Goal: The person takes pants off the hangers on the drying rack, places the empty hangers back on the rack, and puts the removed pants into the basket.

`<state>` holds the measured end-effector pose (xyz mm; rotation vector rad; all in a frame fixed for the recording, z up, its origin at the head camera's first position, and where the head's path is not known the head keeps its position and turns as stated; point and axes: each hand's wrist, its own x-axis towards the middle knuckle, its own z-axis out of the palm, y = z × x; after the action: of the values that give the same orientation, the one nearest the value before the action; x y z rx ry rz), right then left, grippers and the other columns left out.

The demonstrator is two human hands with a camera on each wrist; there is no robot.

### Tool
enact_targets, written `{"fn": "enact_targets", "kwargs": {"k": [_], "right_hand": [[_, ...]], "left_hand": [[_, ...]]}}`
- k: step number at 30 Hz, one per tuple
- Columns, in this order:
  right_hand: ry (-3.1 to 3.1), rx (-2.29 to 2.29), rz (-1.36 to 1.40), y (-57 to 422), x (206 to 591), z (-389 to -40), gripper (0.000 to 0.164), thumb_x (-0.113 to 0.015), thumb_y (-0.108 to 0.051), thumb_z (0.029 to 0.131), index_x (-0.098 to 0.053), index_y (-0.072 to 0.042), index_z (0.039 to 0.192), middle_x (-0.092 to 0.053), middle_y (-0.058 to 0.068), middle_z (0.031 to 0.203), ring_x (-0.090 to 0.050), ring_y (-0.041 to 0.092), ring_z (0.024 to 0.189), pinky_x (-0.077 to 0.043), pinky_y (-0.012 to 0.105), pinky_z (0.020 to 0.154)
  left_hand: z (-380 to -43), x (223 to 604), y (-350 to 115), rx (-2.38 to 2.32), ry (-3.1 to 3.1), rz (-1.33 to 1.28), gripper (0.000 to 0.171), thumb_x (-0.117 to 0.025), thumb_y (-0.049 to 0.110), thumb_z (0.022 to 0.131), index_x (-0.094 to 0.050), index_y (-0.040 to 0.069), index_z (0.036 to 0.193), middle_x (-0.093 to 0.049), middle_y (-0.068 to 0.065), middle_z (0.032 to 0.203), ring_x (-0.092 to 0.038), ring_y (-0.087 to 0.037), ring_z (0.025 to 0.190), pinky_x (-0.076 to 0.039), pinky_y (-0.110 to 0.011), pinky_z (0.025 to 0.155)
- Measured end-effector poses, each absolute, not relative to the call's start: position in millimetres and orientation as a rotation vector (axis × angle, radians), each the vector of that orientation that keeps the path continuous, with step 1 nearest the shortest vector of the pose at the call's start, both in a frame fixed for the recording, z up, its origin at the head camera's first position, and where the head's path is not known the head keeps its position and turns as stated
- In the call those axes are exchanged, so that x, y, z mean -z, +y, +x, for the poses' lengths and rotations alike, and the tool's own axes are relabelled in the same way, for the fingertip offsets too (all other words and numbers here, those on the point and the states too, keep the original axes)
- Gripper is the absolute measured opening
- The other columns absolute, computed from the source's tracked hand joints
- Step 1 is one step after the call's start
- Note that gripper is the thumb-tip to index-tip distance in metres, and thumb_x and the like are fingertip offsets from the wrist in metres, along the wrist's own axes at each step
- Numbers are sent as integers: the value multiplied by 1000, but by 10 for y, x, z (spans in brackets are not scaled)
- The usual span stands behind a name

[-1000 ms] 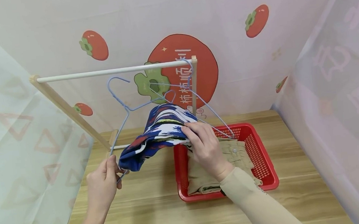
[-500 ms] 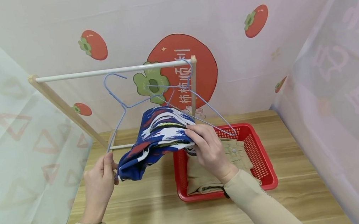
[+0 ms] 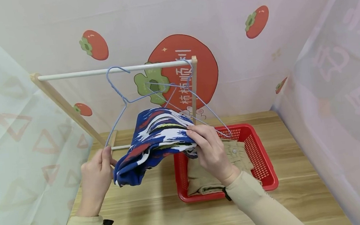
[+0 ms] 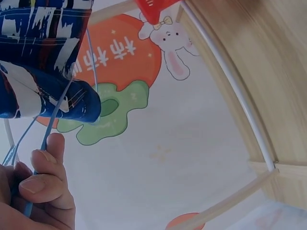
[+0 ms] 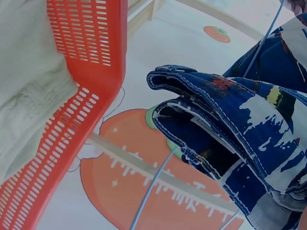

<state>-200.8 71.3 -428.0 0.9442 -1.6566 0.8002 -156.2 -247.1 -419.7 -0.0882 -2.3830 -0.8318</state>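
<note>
My left hand [image 3: 95, 173] pinches the left corner of a blue wire hanger [image 3: 124, 98], whose hook overlaps the rack's top bar in the head view. Folded over the hanger's lower wire are blue, white and red patterned pants [image 3: 159, 135]. My right hand [image 3: 211, 150] grips their right end, thumb below and fingers on top. The right wrist view shows the waistband of the pants [image 5: 268, 124] gaping in two layers. In the left wrist view, the hanger wire [image 4: 53, 115] runs up from between my fingers to the cloth.
Behind my hands stands a clothes rack with a white top bar [image 3: 77, 74] and wooden posts. A second blue hanger [image 3: 211, 112] hangs at its right end. The red basket [image 3: 203, 198] on the wooden table holds folded khaki clothing [image 3: 204, 174]. Printed cloth walls enclose three sides.
My left hand has shifted left and slightly up with the hanger corner. The hook has risen to the bar's height in view, and the pants' left end has slid left and down.
</note>
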Motion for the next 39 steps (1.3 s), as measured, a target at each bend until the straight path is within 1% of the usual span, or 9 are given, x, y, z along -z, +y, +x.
{"fn": "enact_targets", "kwargs": {"k": [5,7,12,14,20,26,29,34,39], "right_hand": [[-1640,-802,954,716,4242,-1988,21,-55,5,100,-62,5,120,-66,20,117,-66,33,103,-56,41,94],[-1635,-800,954,716,4223,-1981,21,-56,4,100,-62,5,120,-66,20,117,-66,33,103,-56,41,94],[-1612,-813,957,711,4164,-1963,20,-56,4,100,-61,6,120,-66,21,117,-66,35,103,-56,40,95],[-1606,-827,960,711,4142,-1958,20,-56,5,100,-61,7,120,-66,22,116,-66,35,102,-56,40,95],[-1594,-851,972,719,4094,-1935,21,-54,7,99,-60,7,120,-65,23,116,-65,35,102,-56,40,94],[-1599,-846,991,733,4075,-1905,21,-54,6,100,-60,6,120,-65,22,116,-65,35,102,-56,40,95],[-1596,-836,1001,741,4073,-1884,22,-53,7,100,-60,7,120,-65,22,116,-65,35,102,-56,41,94],[-1574,-815,1021,770,4072,-1868,23,-53,9,98,-61,7,119,-66,22,115,-66,36,101,-56,43,91],[-1611,-743,1045,831,4136,-1893,23,-52,7,99,-62,6,119,-67,21,115,-66,35,100,-57,43,88]], "left_hand": [[-1554,4112,-2480,929,-2416,-26,44,-51,24,109,-60,8,69,-68,-6,59,-49,3,36,-40,-16,41],[-1552,4074,-2491,943,-2415,-3,43,-51,26,109,-62,8,72,-68,-7,61,-49,3,36,-40,-15,41],[-1559,4009,-2524,902,-2401,-28,41,-52,23,109,-62,8,72,-67,-6,58,-48,2,34,-39,-15,40],[-1557,4005,-2531,871,-2415,-46,42,-52,22,109,-60,10,69,-66,-3,56,-47,2,34,-39,-15,42],[-1551,4025,-2554,805,-2449,-64,42,-51,24,109,-61,11,71,-59,3,48,-42,5,35,-38,-16,46],[-1582,4024,-2593,742,-2426,-18,43,-50,25,110,-61,11,70,-60,0,49,-37,8,35,-33,-19,40],[-1613,4008,-2608,707,-2424,-14,45,-51,26,109,-61,11,68,-60,0,49,-35,8,36,-32,-21,40],[-1651,3996,-2651,700,-2442,27,47,-49,28,110,-61,10,68,-57,1,46,-36,6,35,-32,-22,41],[-1662,4032,-2684,739,-2485,66,50,-47,32,110,-61,10,67,-55,1,44,-39,1,33,-32,-22,39]]}}
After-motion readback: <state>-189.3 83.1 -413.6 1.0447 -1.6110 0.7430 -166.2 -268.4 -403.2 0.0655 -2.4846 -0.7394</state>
